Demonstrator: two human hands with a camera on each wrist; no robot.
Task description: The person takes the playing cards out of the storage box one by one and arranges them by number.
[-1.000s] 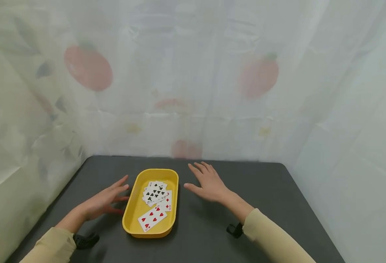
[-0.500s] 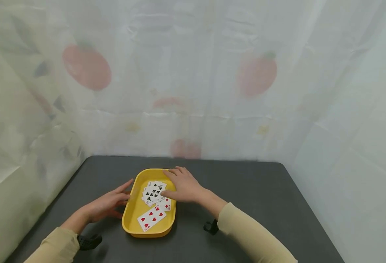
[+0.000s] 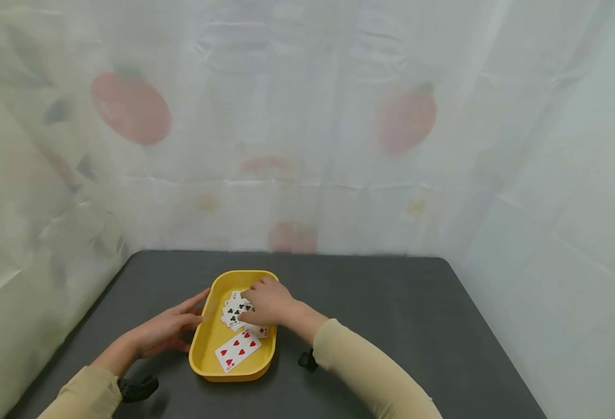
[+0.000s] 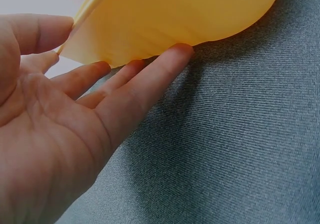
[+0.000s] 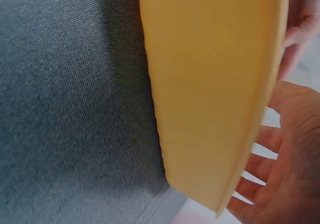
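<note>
The tray [image 3: 210, 343], yellow and oblong, sits on the dark table [image 3: 391, 326] near its front left part, in front of a pale curtain [image 3: 307, 116] printed with red fruit. The left hand [image 3: 163, 333] lies beside the tray's left wall, fingers straight and touching it. The right hand [image 3: 266, 302] reaches over the tray with fingers bent down onto the fanned cards [image 3: 234, 309] inside. One card of hearts [image 3: 237, 351] lies apart, nearer the tray's front end.
</note>
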